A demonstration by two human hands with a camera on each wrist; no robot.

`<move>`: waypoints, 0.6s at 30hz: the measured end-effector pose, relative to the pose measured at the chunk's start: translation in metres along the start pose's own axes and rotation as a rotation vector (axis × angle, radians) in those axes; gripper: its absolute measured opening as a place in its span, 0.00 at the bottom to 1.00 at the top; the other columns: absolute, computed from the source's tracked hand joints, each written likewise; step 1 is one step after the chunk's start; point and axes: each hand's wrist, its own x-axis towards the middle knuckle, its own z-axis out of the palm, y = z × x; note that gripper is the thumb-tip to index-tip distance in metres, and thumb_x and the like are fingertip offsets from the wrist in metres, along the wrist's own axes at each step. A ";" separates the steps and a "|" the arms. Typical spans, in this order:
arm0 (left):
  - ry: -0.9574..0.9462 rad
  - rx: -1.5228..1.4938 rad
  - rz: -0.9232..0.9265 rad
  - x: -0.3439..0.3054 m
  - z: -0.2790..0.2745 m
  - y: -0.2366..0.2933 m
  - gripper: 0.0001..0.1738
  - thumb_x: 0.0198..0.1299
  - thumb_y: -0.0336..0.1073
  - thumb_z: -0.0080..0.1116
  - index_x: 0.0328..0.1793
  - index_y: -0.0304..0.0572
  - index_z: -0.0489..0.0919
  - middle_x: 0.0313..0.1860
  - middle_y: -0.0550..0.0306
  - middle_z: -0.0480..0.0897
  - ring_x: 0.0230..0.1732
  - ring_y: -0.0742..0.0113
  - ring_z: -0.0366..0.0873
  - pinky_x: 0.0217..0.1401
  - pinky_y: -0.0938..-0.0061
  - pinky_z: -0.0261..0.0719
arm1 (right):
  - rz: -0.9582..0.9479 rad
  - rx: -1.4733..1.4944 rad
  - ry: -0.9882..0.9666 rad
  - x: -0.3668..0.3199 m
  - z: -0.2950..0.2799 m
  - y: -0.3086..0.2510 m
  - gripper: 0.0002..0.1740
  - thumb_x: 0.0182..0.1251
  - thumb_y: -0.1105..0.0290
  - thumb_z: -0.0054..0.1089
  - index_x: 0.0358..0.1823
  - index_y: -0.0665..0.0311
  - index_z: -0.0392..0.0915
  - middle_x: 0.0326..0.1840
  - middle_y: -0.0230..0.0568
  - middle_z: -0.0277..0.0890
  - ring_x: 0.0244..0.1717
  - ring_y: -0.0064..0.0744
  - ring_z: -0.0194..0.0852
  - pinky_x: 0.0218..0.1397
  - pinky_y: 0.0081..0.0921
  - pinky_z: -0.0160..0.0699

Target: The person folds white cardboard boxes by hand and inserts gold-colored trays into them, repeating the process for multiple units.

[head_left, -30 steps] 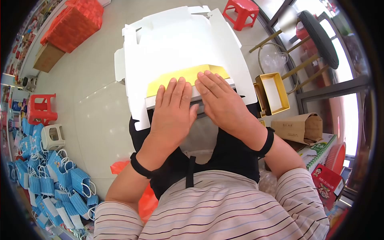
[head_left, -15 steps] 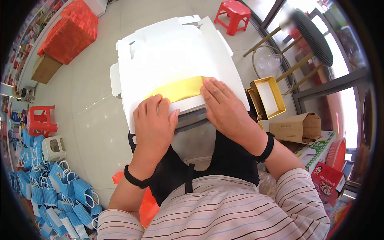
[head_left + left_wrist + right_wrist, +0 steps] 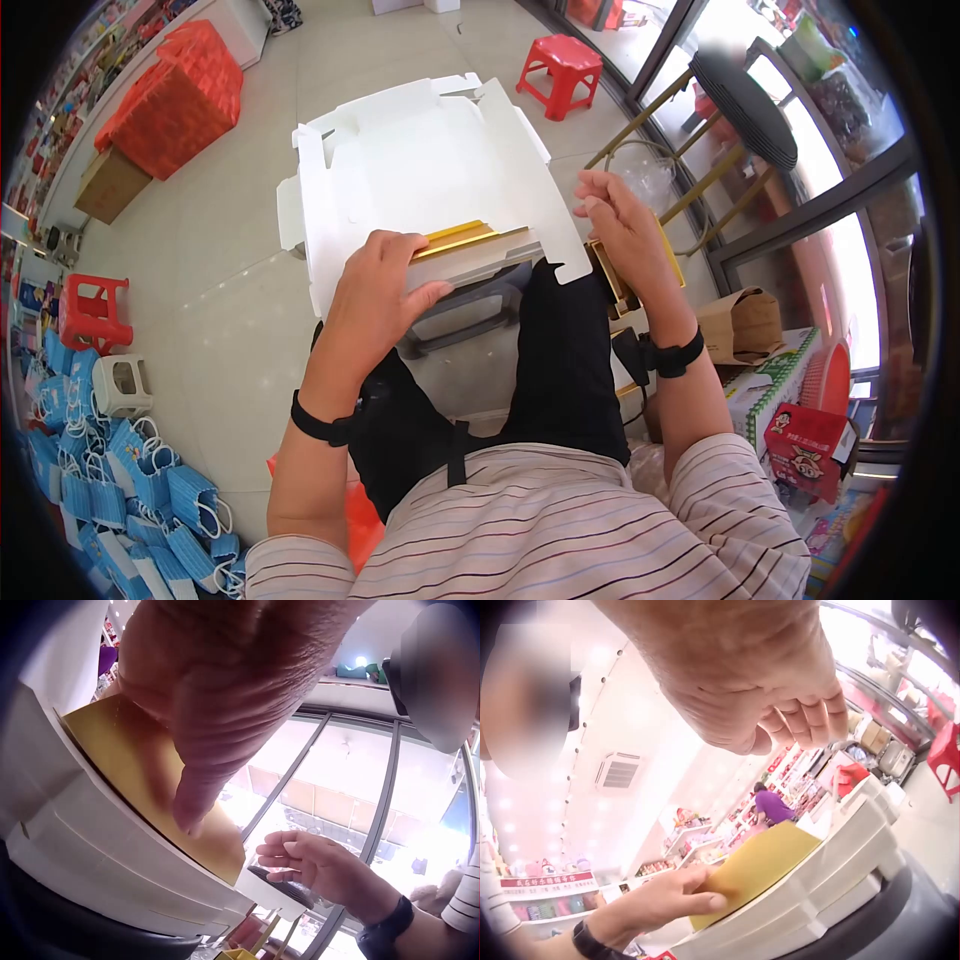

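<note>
A stack of flat white cardboard box blanks (image 3: 430,160) lies across a grey stool in front of my knees. A gold card (image 3: 465,238) sits on top at the stack's near edge. My left hand (image 3: 385,280) presses its fingers down on the card's left end, with the thumb against the stack's front edge. The wrist views show the gold card (image 3: 135,772) (image 3: 765,862) under those fingers (image 3: 675,896). My right hand (image 3: 610,205) hangs in the air off the stack's right corner, fingers loosely curled and holding nothing.
A gold-rimmed box tray (image 3: 672,262) stands on the floor just under the right hand. Behind it is a black stool on gold legs (image 3: 745,95). A brown paper bag (image 3: 740,325), red stools (image 3: 563,62), a red woven box (image 3: 175,95) and several blue bags (image 3: 110,470) stand around.
The right hand has lifted off the gold card and swung out to the right. The left hand has slid to the card's near left end and stays on it.
</note>
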 end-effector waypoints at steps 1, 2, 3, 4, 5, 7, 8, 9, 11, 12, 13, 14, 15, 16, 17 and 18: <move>0.057 0.002 0.072 -0.006 0.002 0.000 0.37 0.65 0.45 0.76 0.75 0.34 0.76 0.63 0.42 0.81 0.64 0.43 0.81 0.66 0.56 0.81 | -0.003 -0.003 -0.002 0.002 -0.005 0.002 0.19 0.81 0.73 0.52 0.67 0.73 0.77 0.59 0.48 0.84 0.57 0.37 0.85 0.60 0.31 0.82; 0.114 0.005 0.143 -0.009 0.005 -0.001 0.36 0.67 0.46 0.75 0.75 0.34 0.76 0.63 0.42 0.81 0.64 0.44 0.81 0.66 0.56 0.81 | 0.136 0.044 -0.069 0.004 -0.008 0.004 0.19 0.82 0.71 0.51 0.68 0.70 0.78 0.58 0.42 0.84 0.55 0.28 0.83 0.57 0.26 0.81; 0.119 0.003 0.141 -0.009 0.008 -0.001 0.36 0.67 0.46 0.75 0.75 0.34 0.76 0.63 0.42 0.81 0.64 0.44 0.81 0.66 0.56 0.81 | 0.276 0.091 -0.136 0.006 -0.009 0.005 0.20 0.84 0.68 0.50 0.69 0.67 0.79 0.57 0.36 0.84 0.53 0.20 0.82 0.55 0.21 0.79; 0.197 -0.078 0.076 -0.009 0.012 -0.001 0.35 0.68 0.48 0.74 0.75 0.35 0.77 0.63 0.42 0.81 0.63 0.44 0.81 0.65 0.58 0.81 | 0.275 0.088 -0.141 0.008 -0.008 0.008 0.20 0.84 0.68 0.50 0.69 0.67 0.79 0.57 0.36 0.84 0.53 0.20 0.82 0.55 0.21 0.79; 0.274 -0.159 0.010 -0.008 0.013 -0.001 0.35 0.69 0.49 0.73 0.75 0.37 0.77 0.63 0.42 0.80 0.61 0.45 0.81 0.64 0.59 0.81 | 0.272 0.164 -0.165 0.009 -0.006 0.012 0.19 0.84 0.69 0.50 0.67 0.67 0.80 0.53 0.35 0.84 0.49 0.20 0.82 0.51 0.22 0.80; 0.192 -0.085 -0.064 -0.008 0.011 -0.004 0.33 0.70 0.49 0.72 0.74 0.37 0.78 0.63 0.42 0.80 0.60 0.45 0.80 0.63 0.60 0.81 | 0.267 0.238 -0.191 0.013 -0.003 0.020 0.19 0.83 0.69 0.49 0.66 0.67 0.81 0.48 0.33 0.85 0.45 0.20 0.82 0.46 0.22 0.80; 0.108 -0.011 -0.133 -0.008 0.010 -0.004 0.32 0.70 0.48 0.72 0.73 0.38 0.79 0.63 0.42 0.80 0.58 0.46 0.80 0.61 0.60 0.81 | 0.275 0.269 -0.227 0.015 -0.001 0.023 0.18 0.83 0.69 0.50 0.65 0.66 0.81 0.46 0.32 0.85 0.44 0.19 0.82 0.44 0.21 0.81; 0.112 -0.012 -0.131 -0.009 0.007 -0.003 0.32 0.70 0.48 0.72 0.73 0.38 0.79 0.63 0.42 0.80 0.58 0.46 0.80 0.61 0.60 0.81 | 0.281 0.299 -0.262 0.017 -0.001 0.023 0.17 0.84 0.69 0.51 0.64 0.66 0.82 0.45 0.31 0.85 0.42 0.18 0.83 0.42 0.21 0.82; 0.067 -0.006 0.004 -0.015 0.003 0.002 0.25 0.71 0.42 0.72 0.67 0.37 0.80 0.62 0.43 0.81 0.56 0.46 0.80 0.61 0.59 0.81 | 0.286 0.329 -0.297 0.017 -0.001 0.021 0.16 0.85 0.67 0.53 0.64 0.66 0.82 0.44 0.31 0.85 0.41 0.18 0.83 0.40 0.20 0.82; 0.066 -0.008 0.005 -0.018 0.003 0.001 0.25 0.71 0.42 0.72 0.67 0.37 0.80 0.62 0.43 0.81 0.56 0.46 0.80 0.61 0.59 0.81 | 0.294 0.361 -0.331 0.016 0.000 0.019 0.16 0.85 0.66 0.54 0.63 0.65 0.83 0.44 0.31 0.85 0.40 0.17 0.83 0.38 0.19 0.81; 0.050 -0.080 0.052 -0.021 0.004 0.000 0.21 0.70 0.38 0.71 0.63 0.38 0.81 0.60 0.44 0.82 0.55 0.45 0.80 0.62 0.58 0.80 | 0.296 0.360 -0.330 0.015 0.000 0.016 0.16 0.85 0.66 0.54 0.63 0.65 0.83 0.44 0.31 0.85 0.40 0.17 0.83 0.38 0.19 0.81; 0.034 -0.153 0.099 -0.024 0.006 -0.002 0.17 0.69 0.33 0.71 0.60 0.38 0.82 0.58 0.45 0.83 0.55 0.44 0.80 0.63 0.56 0.79 | 0.288 0.342 -0.338 0.014 0.001 0.011 0.16 0.86 0.63 0.56 0.63 0.66 0.83 0.45 0.31 0.86 0.41 0.18 0.84 0.38 0.19 0.81; 0.032 -0.154 0.099 -0.027 0.007 -0.003 0.17 0.69 0.33 0.71 0.60 0.38 0.82 0.58 0.45 0.83 0.55 0.44 0.80 0.63 0.56 0.79 | 0.281 0.324 -0.346 0.013 0.002 0.007 0.17 0.86 0.61 0.58 0.62 0.66 0.83 0.45 0.31 0.86 0.42 0.19 0.85 0.38 0.18 0.81; 0.028 -0.140 0.192 -0.031 0.009 -0.004 0.15 0.67 0.29 0.71 0.57 0.39 0.82 0.57 0.47 0.84 0.55 0.43 0.80 0.66 0.55 0.78 | 0.283 0.324 -0.345 0.013 0.005 0.003 0.17 0.86 0.61 0.58 0.62 0.66 0.83 0.45 0.31 0.86 0.42 0.19 0.85 0.38 0.18 0.81; 0.026 -0.126 0.284 -0.034 0.010 -0.004 0.14 0.65 0.25 0.70 0.55 0.40 0.83 0.55 0.48 0.86 0.55 0.43 0.81 0.70 0.54 0.77 | 0.257 0.252 -0.332 0.013 0.010 -0.001 0.19 0.85 0.58 0.60 0.62 0.66 0.83 0.45 0.32 0.86 0.42 0.20 0.85 0.38 0.18 0.82; 0.046 -0.059 0.286 -0.040 0.009 0.001 0.16 0.61 0.22 0.69 0.55 0.43 0.83 0.53 0.50 0.87 0.58 0.44 0.83 0.77 0.51 0.75 | 0.231 0.180 -0.320 0.013 0.013 -0.004 0.21 0.84 0.54 0.63 0.61 0.66 0.83 0.45 0.32 0.86 0.43 0.20 0.85 0.39 0.19 0.82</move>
